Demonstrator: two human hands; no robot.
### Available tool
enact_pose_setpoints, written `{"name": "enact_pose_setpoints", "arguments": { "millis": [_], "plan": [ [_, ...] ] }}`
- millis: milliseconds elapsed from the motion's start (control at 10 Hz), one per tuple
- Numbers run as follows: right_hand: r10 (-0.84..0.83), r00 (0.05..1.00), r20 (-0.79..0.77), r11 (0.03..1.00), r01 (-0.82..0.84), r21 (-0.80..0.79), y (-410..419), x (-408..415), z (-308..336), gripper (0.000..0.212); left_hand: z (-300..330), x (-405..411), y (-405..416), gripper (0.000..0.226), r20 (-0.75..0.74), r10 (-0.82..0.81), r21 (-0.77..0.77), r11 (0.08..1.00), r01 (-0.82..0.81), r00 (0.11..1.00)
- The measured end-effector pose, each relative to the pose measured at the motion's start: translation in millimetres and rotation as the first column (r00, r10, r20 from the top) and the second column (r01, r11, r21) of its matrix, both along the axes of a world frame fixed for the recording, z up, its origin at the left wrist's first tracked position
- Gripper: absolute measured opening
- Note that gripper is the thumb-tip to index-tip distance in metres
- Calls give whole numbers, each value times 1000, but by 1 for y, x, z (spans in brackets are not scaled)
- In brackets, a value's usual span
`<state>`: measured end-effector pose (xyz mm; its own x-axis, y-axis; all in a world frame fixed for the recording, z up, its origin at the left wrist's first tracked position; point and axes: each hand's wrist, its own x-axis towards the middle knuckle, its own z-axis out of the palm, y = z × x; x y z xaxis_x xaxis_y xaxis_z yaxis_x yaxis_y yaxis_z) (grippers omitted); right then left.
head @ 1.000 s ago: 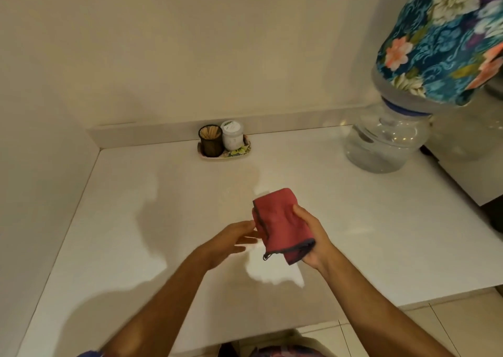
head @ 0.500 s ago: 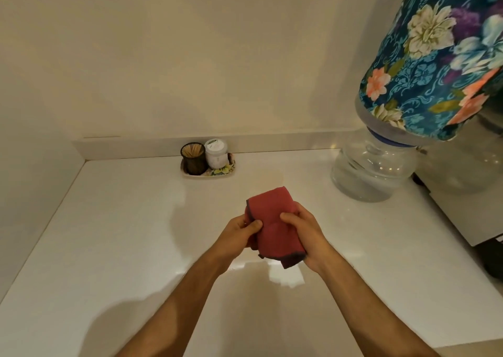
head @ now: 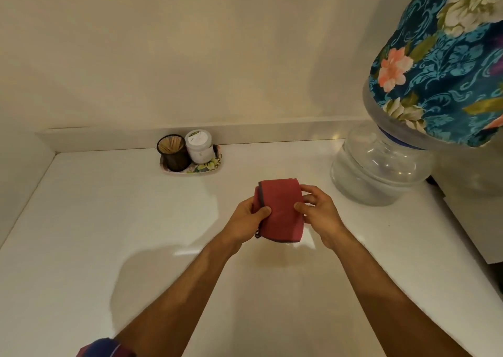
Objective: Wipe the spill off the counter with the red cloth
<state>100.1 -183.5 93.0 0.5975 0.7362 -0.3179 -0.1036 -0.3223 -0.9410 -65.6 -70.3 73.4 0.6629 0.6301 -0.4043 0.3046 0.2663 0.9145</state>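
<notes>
A folded red cloth (head: pixel 280 209) with a dark edge is held above the middle of the white counter (head: pixel 95 234). My left hand (head: pixel 245 220) pinches its left side with thumb on top. My right hand (head: pixel 318 212) grips its right side with thumb and fingertips. A thin wet sheen (head: pixel 187 252) glints on the counter just under and left of the hands; the spill's outline is hard to make out.
A small floral tray (head: pixel 215 167) at the back wall holds a dark toothpick cup (head: pixel 172 152) and a white jar (head: pixel 199 149). A clear water dispenser base (head: pixel 375 171) carries a bottle in a floral cover (head: pixel 446 65) at right. The counter's right edge lies beyond it.
My left hand has come in and taken the cloth's left side. Both hands now hold it flatter and a little farther from me; the view has tilted down and moved closer.
</notes>
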Motion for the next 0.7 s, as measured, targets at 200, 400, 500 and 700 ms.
{"name": "enact_pose_setpoints", "arguments": {
  "millis": [200, 400, 500, 700],
  "plan": [
    [-77, 997, -12, 995, 76, -57, 20, 53, -31, 47, -26, 55, 25, 35, -38, -25, -55, 998, 23, 999],
    [-153, 981, 118, 972, 171, -162, 44, 94, -65, 47, -54, 100, 45, 57, -63, -111, -66, 992, 107, 992],
    [-65, 990, 124, 958, 97, -271, 52, 102, -82, 46, -64, 108, 55, 61, -151, -211, -61, 977, 204, 966],
    [25, 944, 328, 962, 66, -265, 62, 80, -71, 45, -46, 92, 71, 68, -291, -208, 157, 952, 261, 934]
  ]
}}
